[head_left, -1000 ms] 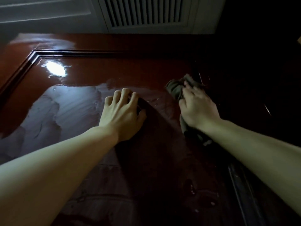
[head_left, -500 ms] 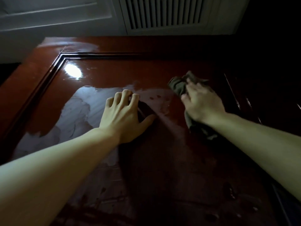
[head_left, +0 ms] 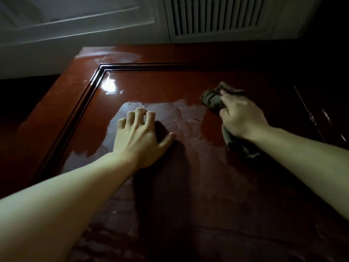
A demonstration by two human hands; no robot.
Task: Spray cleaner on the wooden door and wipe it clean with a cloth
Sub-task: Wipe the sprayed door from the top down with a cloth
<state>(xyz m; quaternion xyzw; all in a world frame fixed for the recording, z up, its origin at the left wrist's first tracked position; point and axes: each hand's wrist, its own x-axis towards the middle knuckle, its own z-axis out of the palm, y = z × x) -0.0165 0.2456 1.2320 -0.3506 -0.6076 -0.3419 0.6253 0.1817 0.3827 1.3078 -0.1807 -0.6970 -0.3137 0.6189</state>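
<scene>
- Dim room; white vent above the glossy red-brown door, streaked wet.
- Left hand rests on the panel, fingers bent, holding nothing.
- Right hand grips the cloth against the door.

The view has been swung to the left and slightly upward, so that more of the door's left edge and the dark gap beside it is shown, and the white vent is seen further right. The cloth, gripped in the right hand, has been carried a little toward the upper part of the door panel, away from the dark right-hand moulding. The left hand's thumb has been spread outward from the fingers, which are now more arched on the wood. The bright glare spot is seen nearer the corner of the panel frame.
</scene>
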